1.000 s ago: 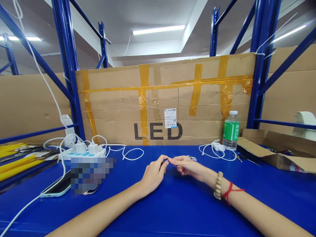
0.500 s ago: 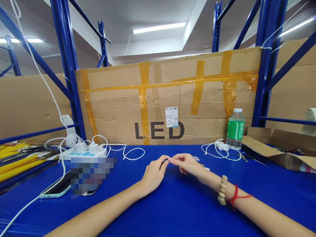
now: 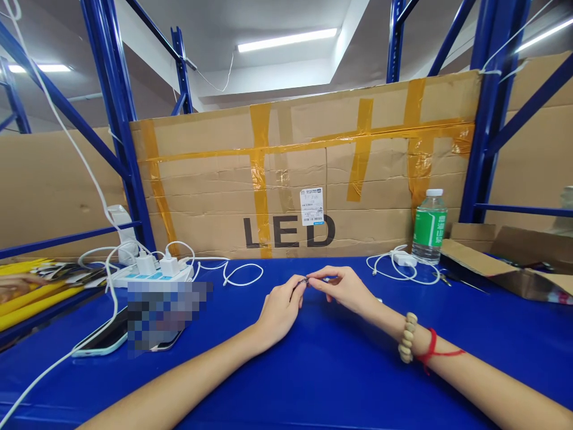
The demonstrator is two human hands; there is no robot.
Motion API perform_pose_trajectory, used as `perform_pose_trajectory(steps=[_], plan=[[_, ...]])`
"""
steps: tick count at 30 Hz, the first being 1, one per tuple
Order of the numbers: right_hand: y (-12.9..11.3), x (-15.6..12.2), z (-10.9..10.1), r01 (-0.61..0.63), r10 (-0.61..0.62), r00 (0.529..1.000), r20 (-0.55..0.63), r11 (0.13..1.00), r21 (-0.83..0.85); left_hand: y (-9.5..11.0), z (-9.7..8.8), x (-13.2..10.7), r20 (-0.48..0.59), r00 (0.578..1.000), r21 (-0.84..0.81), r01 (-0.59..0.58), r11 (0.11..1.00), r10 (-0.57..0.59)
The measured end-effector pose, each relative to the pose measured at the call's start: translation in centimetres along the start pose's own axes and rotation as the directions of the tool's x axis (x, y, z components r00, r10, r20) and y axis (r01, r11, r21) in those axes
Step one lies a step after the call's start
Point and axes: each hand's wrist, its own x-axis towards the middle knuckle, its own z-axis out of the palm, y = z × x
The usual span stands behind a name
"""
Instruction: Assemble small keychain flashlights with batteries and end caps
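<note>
Over the middle of the blue tabletop [image 3: 286, 382], my two hands meet at the fingertips. My left hand [image 3: 281, 307] is closed in a pinch on a small dark object [image 3: 305, 280], too small to name. From the other side, my right hand [image 3: 342, 289] pinches at the same spot, thumb and index finger pressed together at the object's end. A beaded bracelet [image 3: 407, 337] and a red string [image 3: 431, 349] circle my right wrist. Behind that wrist a small pale thing [image 3: 379, 300] barely shows, mostly hidden.
At left stand a power strip [image 3: 156, 276] with white chargers and cables, and a phone [image 3: 102, 337]. Another person's hand [image 3: 20, 286] rests on yellow packets at far left. A water bottle [image 3: 430, 227], white cable [image 3: 403, 260] and open cardboard box [image 3: 505, 269] sit at right.
My right fingertips have come closer to the left ones and now touch at the dark object. Another person's hand shows more at far left. The view has shifted slightly.
</note>
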Motion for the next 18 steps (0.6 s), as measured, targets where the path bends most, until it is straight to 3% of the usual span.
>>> perform_pose_trajectory(steps=[18], plan=[[-0.18, 0.17, -0.41, -0.061, 0.061, 0.997, 0.037, 0.998, -0.014, -0.22, 0.15, 0.05, 0.07, 0.997, -0.012, -0.024, 1.0, 0.025]])
